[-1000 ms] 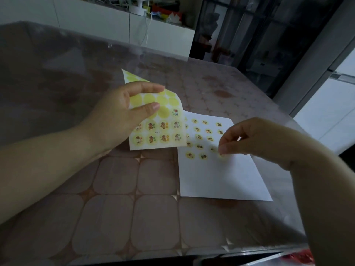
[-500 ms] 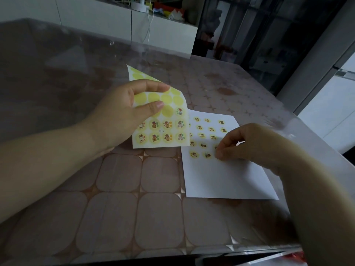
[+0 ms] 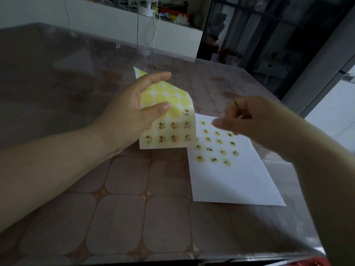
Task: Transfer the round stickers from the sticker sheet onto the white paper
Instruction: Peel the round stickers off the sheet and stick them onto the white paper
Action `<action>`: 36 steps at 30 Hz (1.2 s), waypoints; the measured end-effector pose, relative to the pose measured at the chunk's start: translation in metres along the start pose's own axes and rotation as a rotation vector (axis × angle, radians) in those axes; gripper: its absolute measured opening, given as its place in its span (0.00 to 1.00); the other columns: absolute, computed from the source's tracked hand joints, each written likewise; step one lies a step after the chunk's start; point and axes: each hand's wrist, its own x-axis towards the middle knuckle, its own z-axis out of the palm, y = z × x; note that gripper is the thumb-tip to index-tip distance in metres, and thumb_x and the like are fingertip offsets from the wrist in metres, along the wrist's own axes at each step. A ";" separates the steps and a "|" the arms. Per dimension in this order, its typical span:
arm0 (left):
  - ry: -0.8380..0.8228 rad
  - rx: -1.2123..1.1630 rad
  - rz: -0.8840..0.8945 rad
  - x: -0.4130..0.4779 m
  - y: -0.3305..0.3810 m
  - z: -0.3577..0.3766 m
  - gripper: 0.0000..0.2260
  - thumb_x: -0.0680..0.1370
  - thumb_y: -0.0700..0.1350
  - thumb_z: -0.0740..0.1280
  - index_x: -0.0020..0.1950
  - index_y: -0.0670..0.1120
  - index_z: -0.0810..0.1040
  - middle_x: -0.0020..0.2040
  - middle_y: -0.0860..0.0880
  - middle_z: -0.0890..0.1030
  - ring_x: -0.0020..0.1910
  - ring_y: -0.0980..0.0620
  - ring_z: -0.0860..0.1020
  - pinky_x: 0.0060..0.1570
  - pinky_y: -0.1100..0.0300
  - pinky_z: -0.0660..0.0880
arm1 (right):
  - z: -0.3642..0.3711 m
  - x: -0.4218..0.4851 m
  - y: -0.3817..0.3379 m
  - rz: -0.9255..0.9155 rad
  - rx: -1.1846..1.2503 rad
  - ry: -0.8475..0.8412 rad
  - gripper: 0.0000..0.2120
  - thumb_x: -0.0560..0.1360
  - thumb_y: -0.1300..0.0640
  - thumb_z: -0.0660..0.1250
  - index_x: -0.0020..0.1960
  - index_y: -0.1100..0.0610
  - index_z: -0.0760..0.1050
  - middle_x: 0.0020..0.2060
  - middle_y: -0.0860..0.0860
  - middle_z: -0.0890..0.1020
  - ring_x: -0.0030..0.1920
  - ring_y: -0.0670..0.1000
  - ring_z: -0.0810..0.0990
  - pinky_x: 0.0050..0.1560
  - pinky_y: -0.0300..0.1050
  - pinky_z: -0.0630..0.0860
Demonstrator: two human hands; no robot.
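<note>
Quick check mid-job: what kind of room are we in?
Most likely a room in a home, perhaps a dining area: a brown patterned, plastic-covered table, and behind it a low white cabinet with a small white desk fan on it.

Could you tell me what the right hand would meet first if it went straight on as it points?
Probably the sticker sheet: the right hand points left toward its right edge, which the left hand holds up. The hand is blurred, so depth is uncertain.
</note>
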 end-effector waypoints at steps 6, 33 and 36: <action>0.023 -0.021 0.006 0.000 -0.001 -0.002 0.22 0.71 0.49 0.68 0.64 0.63 0.73 0.65 0.58 0.75 0.68 0.52 0.71 0.67 0.47 0.68 | 0.037 0.024 -0.015 -0.129 0.516 0.033 0.08 0.70 0.58 0.72 0.41 0.51 0.72 0.41 0.52 0.84 0.46 0.56 0.83 0.52 0.60 0.77; 0.042 -0.213 -0.121 -0.003 0.009 0.006 0.08 0.62 0.46 0.73 0.40 0.50 0.85 0.46 0.49 0.85 0.51 0.49 0.83 0.57 0.51 0.78 | 0.063 0.026 -0.005 -0.437 0.681 0.364 0.12 0.66 0.67 0.74 0.44 0.52 0.81 0.33 0.41 0.83 0.37 0.42 0.82 0.41 0.32 0.77; 0.030 -0.242 -0.151 -0.003 0.011 0.006 0.08 0.62 0.46 0.73 0.39 0.51 0.85 0.45 0.50 0.85 0.50 0.50 0.83 0.57 0.52 0.78 | 0.064 0.026 -0.005 -0.453 0.665 0.382 0.13 0.66 0.67 0.74 0.45 0.51 0.81 0.33 0.40 0.83 0.38 0.42 0.82 0.42 0.33 0.78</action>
